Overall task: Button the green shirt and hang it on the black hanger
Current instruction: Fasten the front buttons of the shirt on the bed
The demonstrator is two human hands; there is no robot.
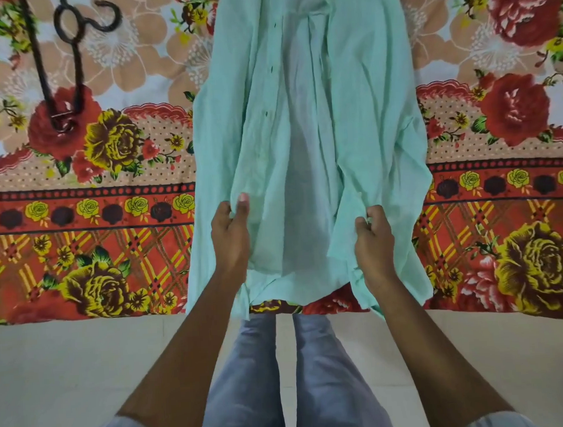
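Note:
The light green shirt (304,120) lies lengthwise on the flowered bedsheet, its front open so the paler inside shows down the middle. Small dark buttons run along the left front panel. My left hand (230,230) pinches the lower edge of the left panel between thumb and fingers. My right hand (372,238) grips the lower edge of the right panel, fingers curled into the cloth. The shirt's hem hangs over the bed's near edge. The black hanger (70,61) lies on the sheet at the far left, apart from the shirt, its hook pointing right.
The flowered bedsheet (94,223) covers the whole bed. Its near edge runs across the frame just below my hands. Below it are pale floor tiles (70,371) and my legs in grey trousers (282,376).

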